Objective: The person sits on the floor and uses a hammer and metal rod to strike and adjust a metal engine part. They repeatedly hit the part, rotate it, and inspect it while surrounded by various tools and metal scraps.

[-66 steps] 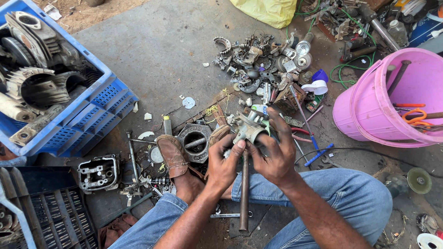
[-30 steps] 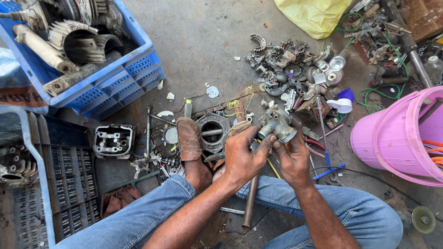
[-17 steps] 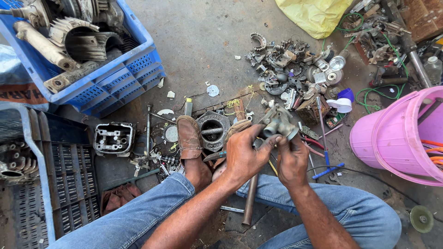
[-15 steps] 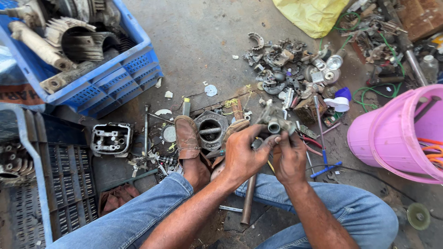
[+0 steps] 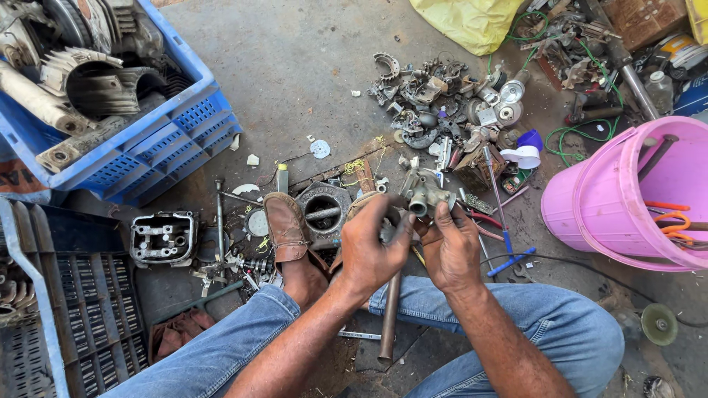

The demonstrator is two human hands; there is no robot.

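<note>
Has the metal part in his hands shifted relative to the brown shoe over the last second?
No. The metal part sits just right of the brown shoe, as before; only the camera moved.

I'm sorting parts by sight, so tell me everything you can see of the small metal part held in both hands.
The small metal part is a grey cast body, dull and grimy, with a round tubular port facing the camera and lumpy bosses around it. It is held up above the concrete floor, in front of the person's knees. The left hand grips its left side and the right hand its underside, fingers wrapped around it. Its lower half is hidden by the fingers.
</note>
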